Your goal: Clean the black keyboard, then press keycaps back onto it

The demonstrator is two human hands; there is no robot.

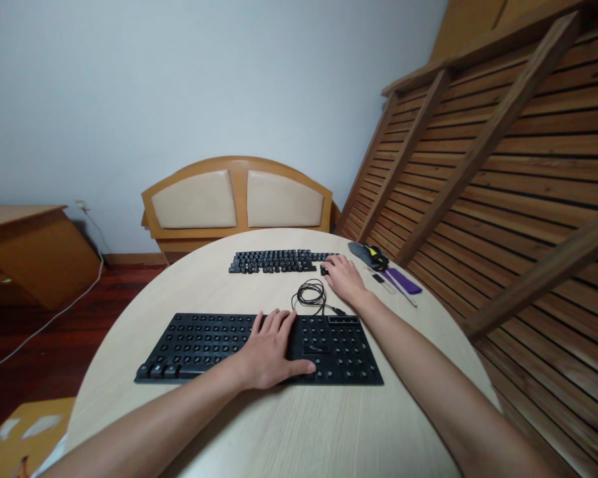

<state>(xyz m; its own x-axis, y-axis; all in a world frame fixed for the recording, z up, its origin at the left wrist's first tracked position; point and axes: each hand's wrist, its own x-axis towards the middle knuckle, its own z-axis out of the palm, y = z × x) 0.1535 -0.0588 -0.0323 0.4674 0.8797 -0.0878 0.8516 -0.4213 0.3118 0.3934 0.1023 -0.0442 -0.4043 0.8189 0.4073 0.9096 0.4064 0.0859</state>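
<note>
A black keyboard [214,338] lies across the near part of the round table, most of its keycaps off and bare switch posts showing. Several keycaps sit in its lower left corner. My left hand [269,355] lies flat on the keyboard's middle, fingers stretched and thumb out to the right. Farther back, loose black keycaps [274,260] are laid out in rows. At the right end of those rows, my right hand [345,277] has its fingers bent round a small black keycap [323,270]. The hand partly hides the keycaps there.
A coiled black cable [311,292] lies between keyboard and keycaps. Right of my right hand are a purple pouch [404,280], a thin metal tool [402,291] and a grey-black item with yellow [373,255]. Wooden slats [478,199] lean beside the round table [299,431].
</note>
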